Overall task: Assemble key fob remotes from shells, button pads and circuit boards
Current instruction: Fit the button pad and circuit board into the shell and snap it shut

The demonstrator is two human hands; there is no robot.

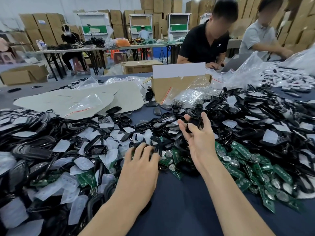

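Observation:
My right hand [198, 133] is raised over the table's middle, palm turned up, and its fingers curl round a black key fob shell [194, 124]. Lower and to the left, my left hand [142, 159] lies palm down on the pile, its fingertips curled onto black shell parts [154, 144]. Black shells [95, 147], translucent white button pads [84, 163] and green circuit boards [245, 152] lie in heaps all around both hands. What the left fingers hold underneath is hidden.
A blue table [180, 210] carries the heaps. A cardboard box [163, 89] with plastic bags stands at the back centre, with flat white sheets [71, 99] to its left. Two people work across the table at the far right. More bagged parts [286, 79] lie there.

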